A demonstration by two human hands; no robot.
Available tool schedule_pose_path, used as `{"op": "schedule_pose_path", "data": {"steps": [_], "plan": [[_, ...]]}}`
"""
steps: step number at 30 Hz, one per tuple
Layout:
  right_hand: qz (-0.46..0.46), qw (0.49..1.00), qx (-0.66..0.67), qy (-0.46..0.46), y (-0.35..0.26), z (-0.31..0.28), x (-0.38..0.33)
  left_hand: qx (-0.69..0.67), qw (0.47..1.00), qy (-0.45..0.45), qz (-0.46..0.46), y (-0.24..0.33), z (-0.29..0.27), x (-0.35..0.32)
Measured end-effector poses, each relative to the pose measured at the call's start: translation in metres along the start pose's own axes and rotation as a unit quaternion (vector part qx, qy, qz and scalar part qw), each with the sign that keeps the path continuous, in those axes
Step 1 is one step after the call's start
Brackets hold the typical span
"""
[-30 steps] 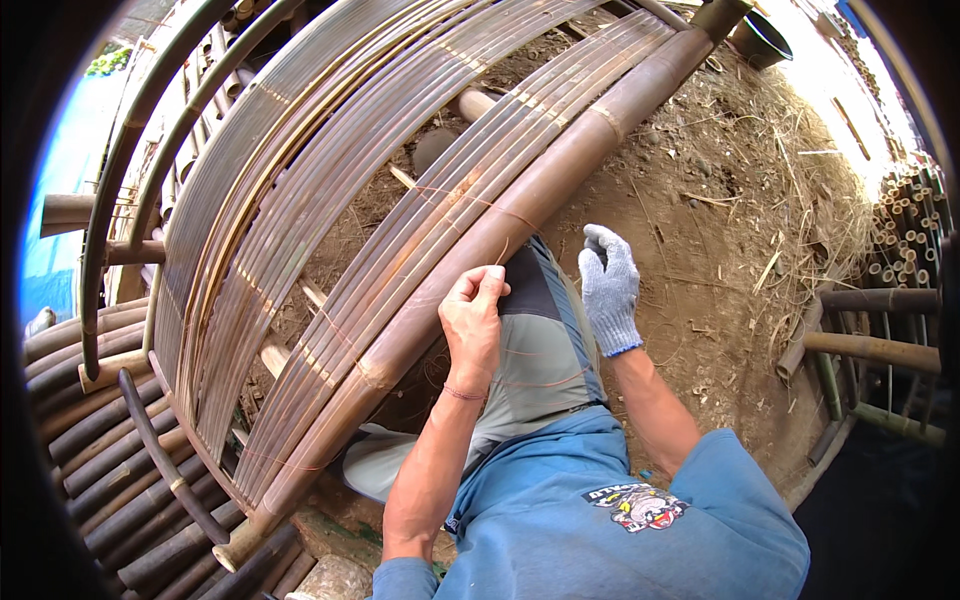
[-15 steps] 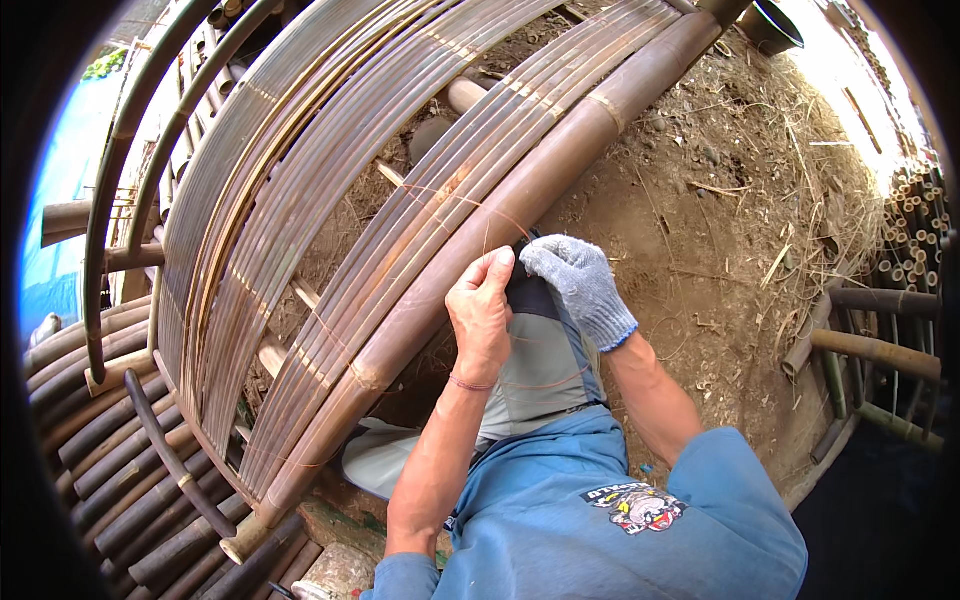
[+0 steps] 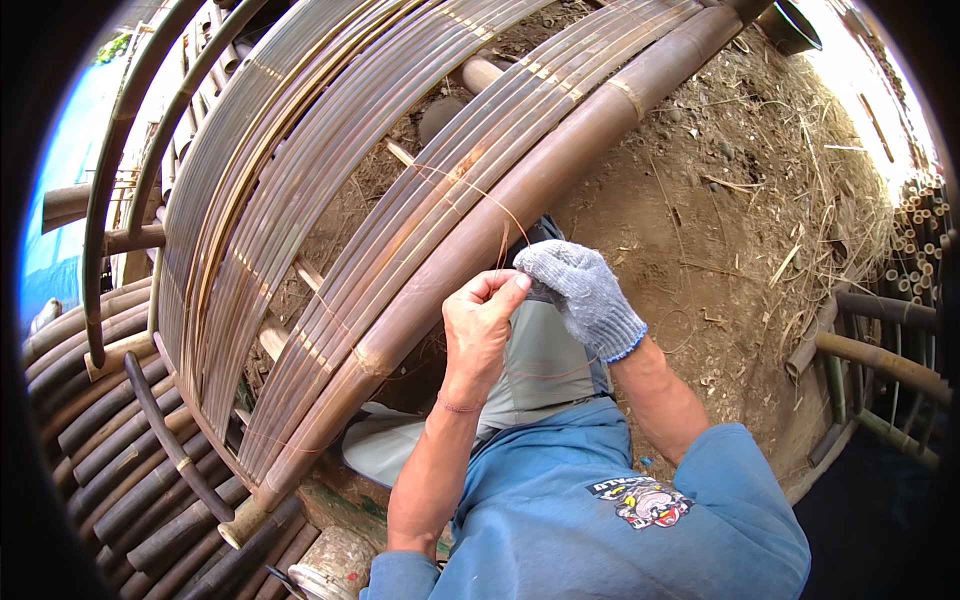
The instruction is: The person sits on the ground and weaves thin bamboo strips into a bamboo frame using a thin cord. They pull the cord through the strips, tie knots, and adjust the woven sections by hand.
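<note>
Wire (image 3: pixel 506 208) between both hands, near side of the bamboo pole (image 3: pixel 560 165)

Thin, copper-coloured strand. Crosses the bamboo slats (image 3: pixel 432 213), goes over the pole and drops to the hands; a short bit sticks up above the left fingertips.

Step in hand, as far as it reads: working the wire at the fingertips. To do it well, probably:
- keep both pinches close to the pole, so less slack to fight
- pull evenly; a jerk could kink a strand this thin
- let the glove (image 3: pixel 596 308) take the harder pull, bare skin the fine control
- keep the loose loop off the trouser leg (image 3: pixel 545 345); it could snag

Pose: left hand (image 3: pixel 476 325) bare, back of hand up, forearm rising from the lower edge with a slight lean right. Thumb and index pressed together, pinching wire. Right hand (image 3: pixel 578 292) gloved, forearm slanting up-left from the blue sleeve (image 3: pixel 740 470). Its fingers look closed on the wire just beside the left fingertips; exact hold hidden by the knit. Both hands sit above the knee, low over the lap side of the pole.
</note>
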State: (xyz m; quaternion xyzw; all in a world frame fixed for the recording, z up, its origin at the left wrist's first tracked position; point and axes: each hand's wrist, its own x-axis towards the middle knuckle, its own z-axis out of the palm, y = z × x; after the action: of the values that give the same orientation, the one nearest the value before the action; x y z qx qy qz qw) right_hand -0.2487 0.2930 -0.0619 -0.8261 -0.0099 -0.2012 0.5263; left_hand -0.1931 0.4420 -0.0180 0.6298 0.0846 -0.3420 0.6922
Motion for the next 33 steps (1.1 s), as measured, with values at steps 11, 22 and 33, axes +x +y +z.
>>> {"op": "schedule_pose_path", "data": {"steps": [11,22,33], "plan": [[0.286,0.917,0.275,-0.043,-0.031,0.008,0.007,-0.145,0.985,0.071,0.060,0.001,-0.007,-0.022],[0.096,0.800,0.582,-0.109,-0.011,0.020,0.027,-0.037,0.993,0.061,-0.097,0.012,-0.060,-0.030],[0.116,0.906,0.208,-0.350,-0.046,0.007,0.084,0.368,0.925,0.009,0.091,0.048,-0.096,-0.019]]}}
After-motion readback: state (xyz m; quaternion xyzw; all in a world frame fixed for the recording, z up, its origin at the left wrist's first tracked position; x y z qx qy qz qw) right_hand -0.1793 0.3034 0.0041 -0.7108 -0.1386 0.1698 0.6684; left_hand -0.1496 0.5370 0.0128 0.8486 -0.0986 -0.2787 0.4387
